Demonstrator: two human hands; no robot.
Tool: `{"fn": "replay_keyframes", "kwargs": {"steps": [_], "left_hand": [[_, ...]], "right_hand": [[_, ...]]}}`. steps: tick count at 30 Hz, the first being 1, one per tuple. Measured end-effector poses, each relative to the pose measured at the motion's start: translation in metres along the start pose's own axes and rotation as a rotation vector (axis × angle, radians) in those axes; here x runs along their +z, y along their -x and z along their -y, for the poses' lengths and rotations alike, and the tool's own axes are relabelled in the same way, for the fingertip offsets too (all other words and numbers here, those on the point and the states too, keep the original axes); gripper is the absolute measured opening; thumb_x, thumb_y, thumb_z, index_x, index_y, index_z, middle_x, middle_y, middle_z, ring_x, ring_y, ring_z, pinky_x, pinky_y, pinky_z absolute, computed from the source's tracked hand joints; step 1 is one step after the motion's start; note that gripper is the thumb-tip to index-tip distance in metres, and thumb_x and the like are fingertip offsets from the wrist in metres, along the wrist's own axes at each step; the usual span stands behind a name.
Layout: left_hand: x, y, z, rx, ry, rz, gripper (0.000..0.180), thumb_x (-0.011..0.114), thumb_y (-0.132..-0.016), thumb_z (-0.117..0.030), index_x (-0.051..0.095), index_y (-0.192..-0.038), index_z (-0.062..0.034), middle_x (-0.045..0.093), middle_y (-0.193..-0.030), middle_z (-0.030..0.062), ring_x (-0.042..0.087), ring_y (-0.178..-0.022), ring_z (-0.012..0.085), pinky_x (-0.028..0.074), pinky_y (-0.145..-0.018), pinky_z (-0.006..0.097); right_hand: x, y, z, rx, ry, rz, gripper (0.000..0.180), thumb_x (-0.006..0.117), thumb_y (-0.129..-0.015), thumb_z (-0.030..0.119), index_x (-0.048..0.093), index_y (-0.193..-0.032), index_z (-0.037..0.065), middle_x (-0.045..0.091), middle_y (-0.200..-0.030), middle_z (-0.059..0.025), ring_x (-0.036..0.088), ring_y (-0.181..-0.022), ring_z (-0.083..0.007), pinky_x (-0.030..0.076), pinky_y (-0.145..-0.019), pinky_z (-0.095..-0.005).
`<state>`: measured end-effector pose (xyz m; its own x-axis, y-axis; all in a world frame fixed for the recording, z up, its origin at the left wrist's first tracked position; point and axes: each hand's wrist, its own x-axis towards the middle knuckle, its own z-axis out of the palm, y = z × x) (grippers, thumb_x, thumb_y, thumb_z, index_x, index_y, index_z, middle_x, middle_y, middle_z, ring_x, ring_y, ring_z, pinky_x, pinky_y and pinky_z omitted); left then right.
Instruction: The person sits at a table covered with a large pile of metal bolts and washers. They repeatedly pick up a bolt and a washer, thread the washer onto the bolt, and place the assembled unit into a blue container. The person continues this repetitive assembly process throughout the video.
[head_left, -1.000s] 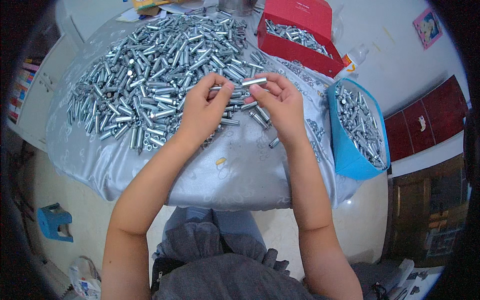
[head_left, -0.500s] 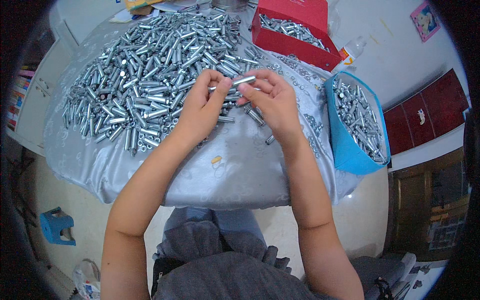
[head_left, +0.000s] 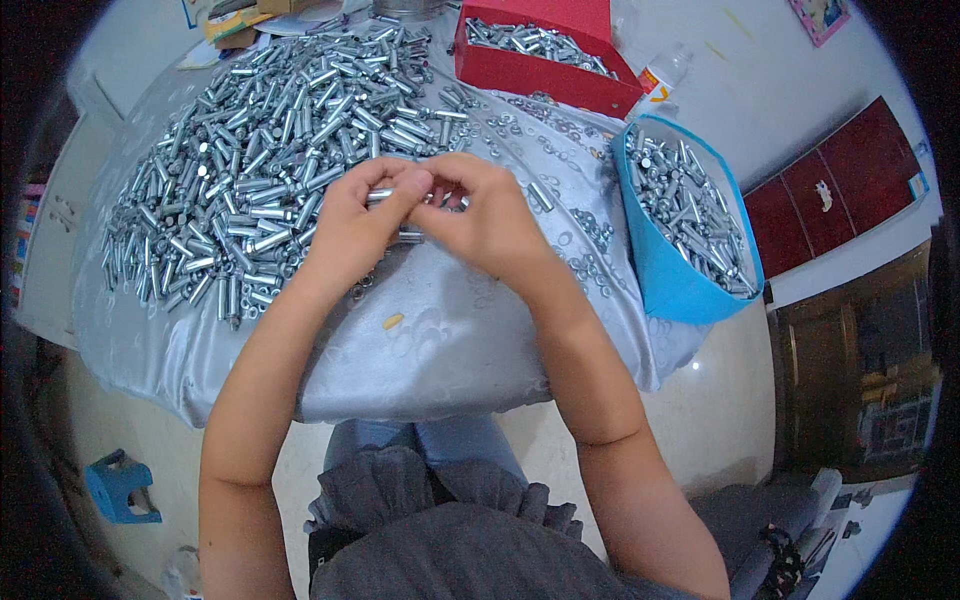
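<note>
Both my hands meet over the near right edge of a large heap of silver expansion bolts [head_left: 270, 150]. My left hand [head_left: 352, 222] is closed around a silver expansion bolt [head_left: 380, 195], thumb on top. My right hand [head_left: 485, 215] is closed too, its fingertips touching the left thumb. Metal shows between its fingers and seems to be the same bolt; the fingers partly hide it. Just right of that hand, a single bolt [head_left: 541, 196] lies on the silvery tablecloth [head_left: 440, 360]. Small loose nuts and washers [head_left: 592, 228] are scattered beyond it.
On the right stands a blue fabric bin [head_left: 690, 303] full of bolts. A red box [head_left: 545, 82] at the back holds more, with a plastic bottle [head_left: 665, 75] beside it. A small yellow piece [head_left: 393, 321] lies near the table's front. A blue stool [head_left: 122, 487] is on the floor.
My hands have drawn together, the right fingers closing over the bolt's end that stuck out before. The whole view has shifted, so the table's contents appear farther left.
</note>
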<state>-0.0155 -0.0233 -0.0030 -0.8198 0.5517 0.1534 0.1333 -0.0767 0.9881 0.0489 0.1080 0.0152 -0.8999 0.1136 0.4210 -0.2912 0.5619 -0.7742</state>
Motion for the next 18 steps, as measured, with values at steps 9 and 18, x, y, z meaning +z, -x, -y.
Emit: {"fn": "replay_keyframes", "kwargs": {"steps": [9,18], "left_hand": [[-0.006,0.000,-0.002,-0.109,0.068,-0.078,0.028,0.051,-0.085,-0.031,0.057,-0.078,-0.0048,0.033,-0.046,-0.0059,0.026,-0.038,0.0031,0.020,-0.036,0.021],[-0.007,-0.001,-0.005,-0.080,0.046,-0.093,0.027,0.054,-0.084,-0.032,0.055,-0.075,-0.0062,0.034,-0.047,-0.0059,0.029,-0.039,0.0038,0.022,-0.036,0.020]], "right_hand": [[-0.075,0.002,-0.050,0.519,0.777,-0.214,0.035,0.056,-0.072,0.015,0.053,-0.101,-0.006,0.059,-0.088,-0.0209,0.056,-0.086,-0.0359,0.044,-0.076,-0.0424],[-0.081,0.016,-0.029,0.803,0.918,0.255,0.029,0.045,-0.074,0.003,0.054,-0.100,-0.005,0.051,-0.107,-0.0263,0.050,-0.101,-0.0400,0.041,-0.086,-0.0437]]}}
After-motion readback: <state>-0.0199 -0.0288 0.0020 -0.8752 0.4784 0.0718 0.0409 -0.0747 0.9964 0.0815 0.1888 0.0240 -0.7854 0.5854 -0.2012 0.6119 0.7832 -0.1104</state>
